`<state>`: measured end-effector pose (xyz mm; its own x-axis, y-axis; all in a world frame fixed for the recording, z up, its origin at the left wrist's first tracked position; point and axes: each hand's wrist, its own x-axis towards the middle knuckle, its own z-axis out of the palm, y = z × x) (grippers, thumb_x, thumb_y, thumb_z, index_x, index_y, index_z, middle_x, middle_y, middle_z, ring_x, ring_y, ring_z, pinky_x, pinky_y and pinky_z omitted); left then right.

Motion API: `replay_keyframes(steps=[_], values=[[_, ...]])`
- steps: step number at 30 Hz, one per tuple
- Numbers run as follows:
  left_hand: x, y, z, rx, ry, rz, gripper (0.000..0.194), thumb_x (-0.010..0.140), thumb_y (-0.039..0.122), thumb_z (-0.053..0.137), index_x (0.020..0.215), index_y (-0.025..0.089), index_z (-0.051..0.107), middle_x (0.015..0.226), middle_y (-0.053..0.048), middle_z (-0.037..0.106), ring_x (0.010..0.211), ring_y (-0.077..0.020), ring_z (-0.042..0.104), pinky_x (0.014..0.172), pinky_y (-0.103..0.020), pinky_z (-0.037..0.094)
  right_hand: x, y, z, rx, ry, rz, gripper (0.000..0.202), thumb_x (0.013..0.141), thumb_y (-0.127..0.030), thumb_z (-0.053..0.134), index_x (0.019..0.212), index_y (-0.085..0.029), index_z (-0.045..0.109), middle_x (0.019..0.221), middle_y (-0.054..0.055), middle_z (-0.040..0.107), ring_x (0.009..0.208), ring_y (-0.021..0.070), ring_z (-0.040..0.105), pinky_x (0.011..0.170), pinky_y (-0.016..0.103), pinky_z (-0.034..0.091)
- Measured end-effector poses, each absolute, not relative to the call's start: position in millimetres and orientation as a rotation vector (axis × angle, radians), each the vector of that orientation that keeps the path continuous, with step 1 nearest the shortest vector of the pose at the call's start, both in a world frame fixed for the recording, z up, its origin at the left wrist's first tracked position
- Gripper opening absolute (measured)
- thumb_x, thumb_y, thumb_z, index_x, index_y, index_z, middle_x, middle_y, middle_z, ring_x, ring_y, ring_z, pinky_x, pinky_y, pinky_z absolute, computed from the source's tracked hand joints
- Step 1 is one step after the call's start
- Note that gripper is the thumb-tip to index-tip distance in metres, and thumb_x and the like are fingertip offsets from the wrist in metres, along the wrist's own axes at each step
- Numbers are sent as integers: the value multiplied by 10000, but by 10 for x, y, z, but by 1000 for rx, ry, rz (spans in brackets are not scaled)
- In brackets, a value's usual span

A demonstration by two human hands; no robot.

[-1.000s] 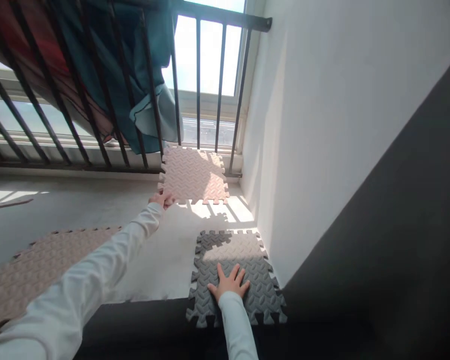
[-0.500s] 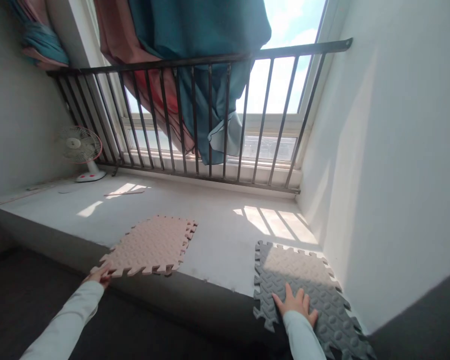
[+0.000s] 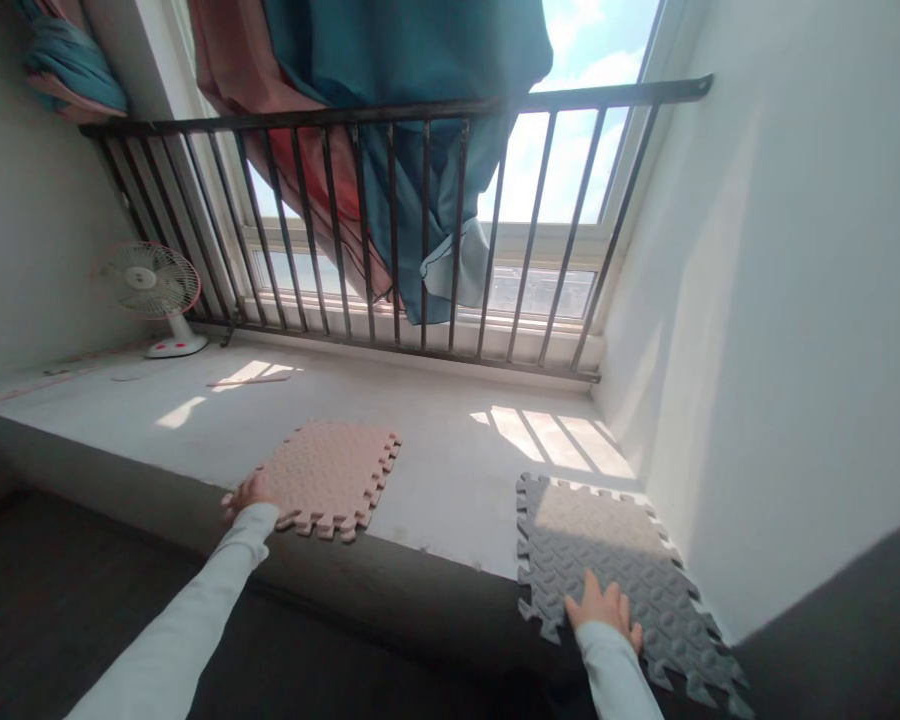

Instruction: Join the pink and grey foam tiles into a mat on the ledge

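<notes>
A pink foam puzzle mat [image 3: 328,474] lies on the pale window ledge [image 3: 450,450], its near edge just over the ledge's front. My left hand [image 3: 246,492] grips that mat's near left corner. A grey foam puzzle mat [image 3: 615,560] lies at the ledge's right end against the white wall, partly sunlit. My right hand [image 3: 606,608] rests flat on the grey mat's near part with fingers spread. Both arms wear white sleeves.
A black metal railing [image 3: 420,220] runs along the window behind the ledge, with teal and red cloths [image 3: 390,110] draped over it. A small white fan [image 3: 150,295] stands at the far left of the ledge. The white wall [image 3: 765,300] closes the right side.
One second ago my left hand held a pink mat far back by the railing. Now it holds a pink mat at the ledge's front edge, shifted slightly right. The right hand stays on the grey mat.
</notes>
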<state>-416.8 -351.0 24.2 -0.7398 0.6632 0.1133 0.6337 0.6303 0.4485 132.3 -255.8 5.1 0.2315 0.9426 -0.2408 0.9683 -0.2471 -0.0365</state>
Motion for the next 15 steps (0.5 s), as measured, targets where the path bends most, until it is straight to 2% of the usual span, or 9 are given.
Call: replay_keyframes(steps=[3,5,7,10,13,15], values=[[-3612,-3297,199,1647,2476,387,404,686,174,447,1073,254,533,1218,-66,525,1112,-192,465,972,-335,336,1334,-2533,0,2353,1863,-321,517,790,-372,371,1280,-206,350,1348,171,313,1244,272,274,923,463,276],[-3272,-3162,168,1814,2289,248,398,689,182,474,1072,253,552,1189,-27,554,1117,-156,462,988,-274,318,1333,-2525,-14,2331,1872,-326,506,788,-366,370,1271,-214,363,1352,167,310,1245,265,274,920,460,279],[-3039,-3058,168,1875,2209,89,414,682,169,498,1089,223,553,1166,-33,568,1111,-153,467,985,-252,315,1336,-2520,-21,2319,1875,-326,499,786,-366,365,1264,-225,372,1351,157,317,1242,260,282,914,457,286],[-2898,-2965,224,1892,2176,-101,489,670,107,509,1155,173,510,1229,-74,512,1130,-158,452,984,-229,303,1352,-2517,-28,2323,1888,-304,496,778,-376,370,1253,-233,388,1331,148,350,1223,259,315,894,453,306],[-2893,-2933,283,1846,2189,-161,511,673,93,513,1181,152,487,1288,-97,452,1170,-176,416,994,-227,284,1351,-2532,4,2329,1900,-306,488,777,-370,371,1245,-233,399,1326,146,359,1217,258,325,885,452,316],[-2907,-2940,299,1822,2192,-165,495,684,108,512,1177,143,489,1260,-111,480,1152,-193,436,981,-247,305,1326,-2555,67,2341,1869,-316,482,783,-352,361,1247,-228,395,1343,141,337,1232,252,304,897,448,310]])
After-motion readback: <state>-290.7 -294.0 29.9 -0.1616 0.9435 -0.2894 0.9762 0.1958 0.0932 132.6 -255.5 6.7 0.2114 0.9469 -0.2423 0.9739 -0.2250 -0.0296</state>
